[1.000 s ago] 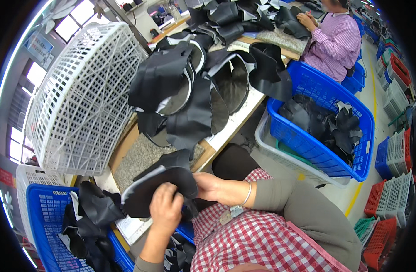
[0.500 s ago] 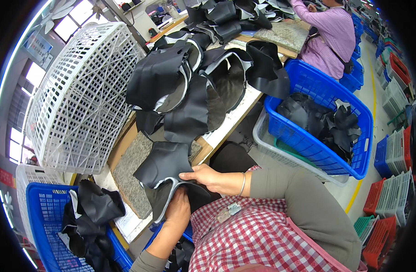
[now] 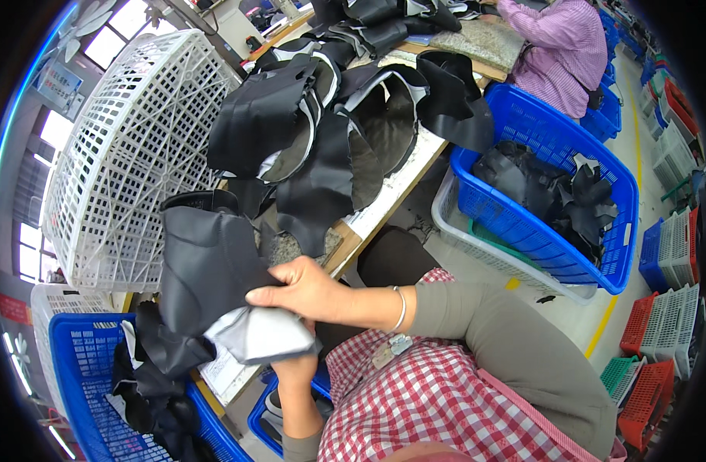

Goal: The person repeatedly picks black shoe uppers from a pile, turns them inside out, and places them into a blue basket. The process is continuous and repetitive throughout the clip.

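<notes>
A black leather boot upper [image 3: 210, 266] with a whitish lined end hangs between my hands, above the left part of the worktable. My right hand [image 3: 303, 291], with a bracelet on the wrist, grips it from above, thumb pressed on the leather near the pale part. Lower down, my left hand [image 3: 297, 368] holds the edge of the pale end from beneath; its fingers are mostly hidden behind the piece. Just beyond my hands lies a heap of similar black leather uppers [image 3: 314, 173] with pale linings, spread along the worktable.
A white plastic basket [image 3: 137, 162] leans at the left of the worktable [image 3: 399, 181]. Blue baskets of black leather pieces stand at lower left [image 3: 83, 369] and at right [image 3: 538, 239]. A co-worker in a pink checked shirt [image 3: 557, 50] works beyond; coloured crates line the far right.
The upper has moved left and been turned and opened out, so its broad black side and pale end now show. Both hands are still on it, the right one further left.
</notes>
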A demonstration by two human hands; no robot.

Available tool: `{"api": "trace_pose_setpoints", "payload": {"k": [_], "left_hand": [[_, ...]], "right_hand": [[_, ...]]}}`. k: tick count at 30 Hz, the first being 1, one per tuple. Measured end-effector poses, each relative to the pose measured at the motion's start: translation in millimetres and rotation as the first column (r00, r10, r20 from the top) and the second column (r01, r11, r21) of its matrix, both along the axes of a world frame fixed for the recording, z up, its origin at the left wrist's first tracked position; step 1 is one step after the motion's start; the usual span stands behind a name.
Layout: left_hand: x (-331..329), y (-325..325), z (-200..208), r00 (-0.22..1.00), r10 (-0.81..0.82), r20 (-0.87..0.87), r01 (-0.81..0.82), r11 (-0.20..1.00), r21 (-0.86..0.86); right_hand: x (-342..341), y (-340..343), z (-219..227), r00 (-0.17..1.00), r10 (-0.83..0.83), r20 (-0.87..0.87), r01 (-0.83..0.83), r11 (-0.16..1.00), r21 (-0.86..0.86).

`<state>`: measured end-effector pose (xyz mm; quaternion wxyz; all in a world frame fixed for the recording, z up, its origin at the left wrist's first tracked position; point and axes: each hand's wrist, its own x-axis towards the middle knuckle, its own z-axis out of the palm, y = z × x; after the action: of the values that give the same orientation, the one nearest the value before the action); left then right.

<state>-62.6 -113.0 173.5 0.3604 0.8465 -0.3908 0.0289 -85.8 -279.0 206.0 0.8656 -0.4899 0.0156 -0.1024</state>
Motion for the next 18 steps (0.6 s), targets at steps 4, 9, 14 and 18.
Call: {"api": "trace_pose_setpoints", "payload": {"k": [4,9,14,18], "left_hand": [[-1,18,9,0.959,-0.139,0.245,0.157,0.986,-0.056],[5,11,43,0.797,0.158,0.583,-0.133,0.987,-0.086],[27,-14,55,0.916,-0.1,0.389,0.073,0.994,0.084],[39,-20,36,0.991,-0.038,0.131,0.045,0.998,-0.053]], "right_hand": [[16,-7,-37,0.983,-0.028,-0.181,0.039,0.998,0.058],[20,-21,-60,0.989,-0.086,-0.116,0.104,0.982,0.156],[15,-26,-56,0.991,-0.05,-0.126,0.067,0.989,0.135],[12,-35,-64,0.989,-0.129,-0.067,0.138,0.975,0.171]]}}
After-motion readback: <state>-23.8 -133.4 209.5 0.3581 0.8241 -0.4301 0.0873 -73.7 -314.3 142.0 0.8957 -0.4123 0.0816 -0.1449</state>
